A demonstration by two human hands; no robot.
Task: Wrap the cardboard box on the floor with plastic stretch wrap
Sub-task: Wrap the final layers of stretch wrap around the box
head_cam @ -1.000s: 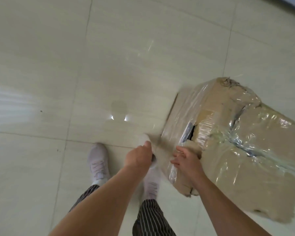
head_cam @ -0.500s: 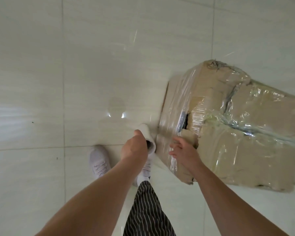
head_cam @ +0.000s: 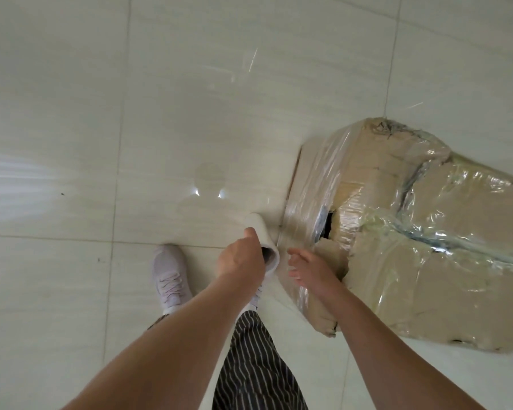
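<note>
Cardboard box (head_cam: 427, 255) on tiled floor (head_cam: 190, 84), partly filmed, torn at near corner. Stretch-wrap roll (head_cam: 262, 239) just beside it, grasped by left hand (head_cam: 240, 260); right hand (head_cam: 311, 267) fingers released, spread. Film probably light, clingy, easily torn; best held at roll's core end.

Tiled floor (head_cam: 190, 84) w/ wrapped cardboard box (head_cam: 427, 291), shoe (head_cam: 169, 276).

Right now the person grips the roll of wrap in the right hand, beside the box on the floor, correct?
No: the head view shows the left hand gripping the roll of wrap, beside the box on the floor. The right hand is open.
</note>
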